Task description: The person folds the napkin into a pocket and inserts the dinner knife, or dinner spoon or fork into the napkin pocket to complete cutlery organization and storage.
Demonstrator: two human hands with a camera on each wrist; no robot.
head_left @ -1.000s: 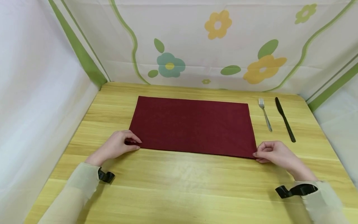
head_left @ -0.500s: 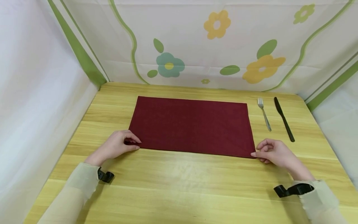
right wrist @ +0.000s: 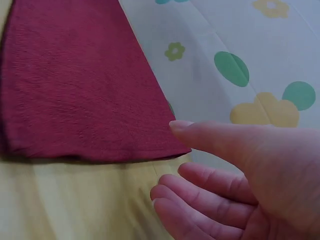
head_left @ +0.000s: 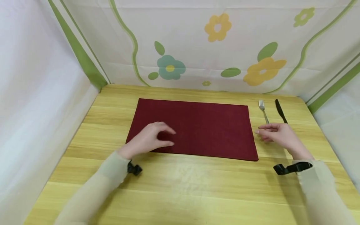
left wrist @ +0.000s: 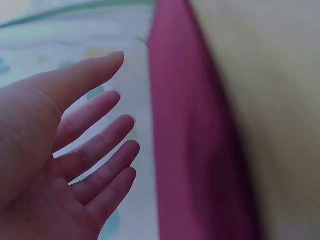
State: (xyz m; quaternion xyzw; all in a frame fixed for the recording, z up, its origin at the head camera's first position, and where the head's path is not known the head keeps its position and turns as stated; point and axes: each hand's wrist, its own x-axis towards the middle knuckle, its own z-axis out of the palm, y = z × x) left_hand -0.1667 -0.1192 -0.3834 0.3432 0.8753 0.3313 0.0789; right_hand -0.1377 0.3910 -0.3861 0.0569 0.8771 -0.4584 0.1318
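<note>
A dark red folded cloth (head_left: 202,128) lies flat on the wooden table, its long side running left to right. Over its front left part is my left hand (head_left: 149,139), fingers relaxed and thumb apart, holding nothing. In the left wrist view the fingers (left wrist: 100,150) are spread, with the cloth (left wrist: 185,130) beyond their tips. My right hand (head_left: 277,136) is just past the cloth's right edge, close to the fork and knife, with nothing in its grasp. The right wrist view has its loosely bent fingers (right wrist: 210,200) beside the cloth's corner (right wrist: 95,100).
A silver fork (head_left: 262,109) lies right of the cloth, its handle end behind the right hand. Further right is a black knife (head_left: 280,111), its lower part hidden by that hand. White fabric walls (head_left: 194,37) printed with flowers enclose the wooden table (head_left: 180,193).
Both hands have let go of the cloth's front corners. The left hand has moved right over the cloth; the right hand has moved up toward the fork and knife. The cloth stays in place.
</note>
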